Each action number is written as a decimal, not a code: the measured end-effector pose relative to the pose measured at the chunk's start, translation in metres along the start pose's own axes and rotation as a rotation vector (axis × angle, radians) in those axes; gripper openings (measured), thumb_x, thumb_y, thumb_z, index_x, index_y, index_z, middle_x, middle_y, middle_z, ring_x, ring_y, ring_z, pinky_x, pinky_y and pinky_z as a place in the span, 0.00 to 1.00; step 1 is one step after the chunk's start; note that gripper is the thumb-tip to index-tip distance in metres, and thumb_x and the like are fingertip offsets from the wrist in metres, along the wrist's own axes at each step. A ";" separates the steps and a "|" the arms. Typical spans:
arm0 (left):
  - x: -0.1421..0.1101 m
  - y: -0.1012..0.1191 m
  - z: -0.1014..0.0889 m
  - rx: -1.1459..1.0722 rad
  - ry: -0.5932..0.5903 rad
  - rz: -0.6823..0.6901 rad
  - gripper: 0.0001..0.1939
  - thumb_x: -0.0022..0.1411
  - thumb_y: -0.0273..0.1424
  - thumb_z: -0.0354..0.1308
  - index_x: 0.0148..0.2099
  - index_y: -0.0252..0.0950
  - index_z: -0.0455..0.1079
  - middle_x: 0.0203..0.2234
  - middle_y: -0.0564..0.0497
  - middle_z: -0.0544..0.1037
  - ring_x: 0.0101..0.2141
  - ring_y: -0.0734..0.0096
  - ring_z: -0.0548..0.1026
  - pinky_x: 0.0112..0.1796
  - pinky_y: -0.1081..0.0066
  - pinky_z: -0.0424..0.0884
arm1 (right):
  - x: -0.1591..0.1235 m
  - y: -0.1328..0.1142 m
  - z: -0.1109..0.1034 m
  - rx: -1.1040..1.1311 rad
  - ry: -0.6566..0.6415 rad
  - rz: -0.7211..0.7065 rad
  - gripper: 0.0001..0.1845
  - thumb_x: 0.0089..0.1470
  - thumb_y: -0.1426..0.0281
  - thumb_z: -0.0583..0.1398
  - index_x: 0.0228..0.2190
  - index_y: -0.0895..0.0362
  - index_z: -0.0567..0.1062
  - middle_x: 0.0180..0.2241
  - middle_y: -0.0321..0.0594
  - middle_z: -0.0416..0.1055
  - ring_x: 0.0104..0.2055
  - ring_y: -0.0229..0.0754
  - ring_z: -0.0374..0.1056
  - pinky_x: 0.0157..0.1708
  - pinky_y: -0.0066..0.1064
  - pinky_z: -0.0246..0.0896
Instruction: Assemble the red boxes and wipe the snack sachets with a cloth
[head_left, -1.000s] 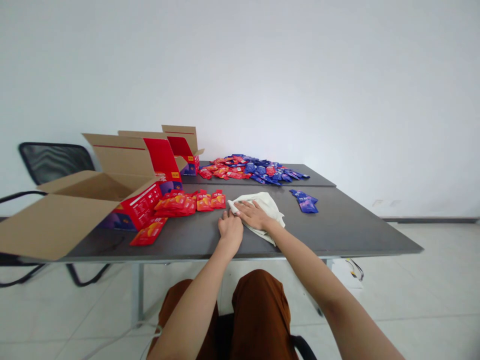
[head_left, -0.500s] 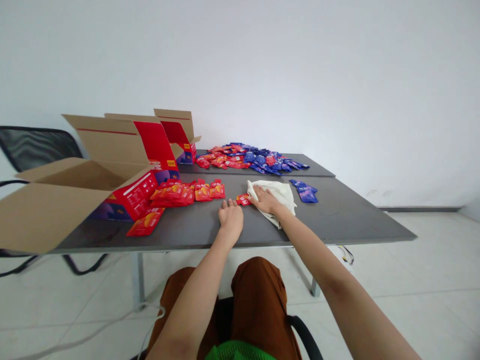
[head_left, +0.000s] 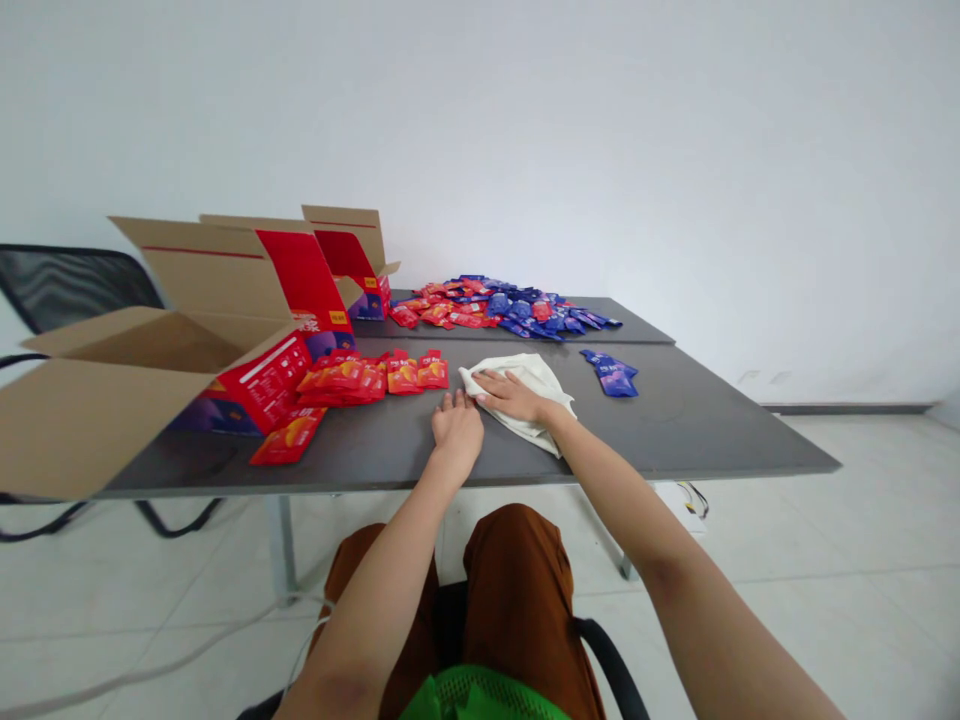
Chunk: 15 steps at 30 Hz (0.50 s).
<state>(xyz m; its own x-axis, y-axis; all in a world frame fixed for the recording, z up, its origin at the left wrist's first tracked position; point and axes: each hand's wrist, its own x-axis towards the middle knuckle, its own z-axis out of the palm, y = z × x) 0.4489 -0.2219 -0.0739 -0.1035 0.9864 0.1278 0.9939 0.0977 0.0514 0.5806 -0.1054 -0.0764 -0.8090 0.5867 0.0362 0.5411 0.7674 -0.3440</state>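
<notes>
**1 white cloth, long axis 10-to-4 o'clock**

The cloth (head_left: 529, 432) lies on the grey table (head_left: 675, 430), under the right hand (head_left: 512, 396), its fingers (head_left: 487, 376) flat and narrowly spread. The left hand (head_left: 457, 430), open and empty, rests just beside it at 8 o'clock. 3 open cardboard cartons (head_left: 82, 425) stand at 10 o'clock.

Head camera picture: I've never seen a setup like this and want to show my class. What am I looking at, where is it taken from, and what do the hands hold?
There is no machine here: these are a person's two bare hands, filmed by a camera worn on their head, looking forward and down. On the dark grey table stand open cardboard boxes, with red sachets before them, a heap of red and blue sachets behind, and blue sachets aside. The right hand lies flat on a cream cloth; the left hand rests on the table, holding nothing.
</notes>
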 end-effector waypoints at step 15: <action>0.002 0.002 0.006 0.008 0.037 -0.026 0.28 0.66 0.20 0.36 0.66 0.24 0.59 0.63 0.37 0.61 0.62 0.51 0.60 0.54 0.55 0.65 | -0.012 0.000 -0.005 0.044 0.017 0.125 0.41 0.62 0.44 0.39 0.68 0.54 0.44 0.69 0.38 0.38 0.71 0.51 0.30 0.66 0.52 0.19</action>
<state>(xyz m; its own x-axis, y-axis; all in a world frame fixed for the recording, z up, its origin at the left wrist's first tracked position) 0.4505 -0.2195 -0.0794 -0.1309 0.9778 0.1634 0.9911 0.1247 0.0475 0.5913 -0.1118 -0.0725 -0.7315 0.6818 0.0059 0.6268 0.6759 -0.3875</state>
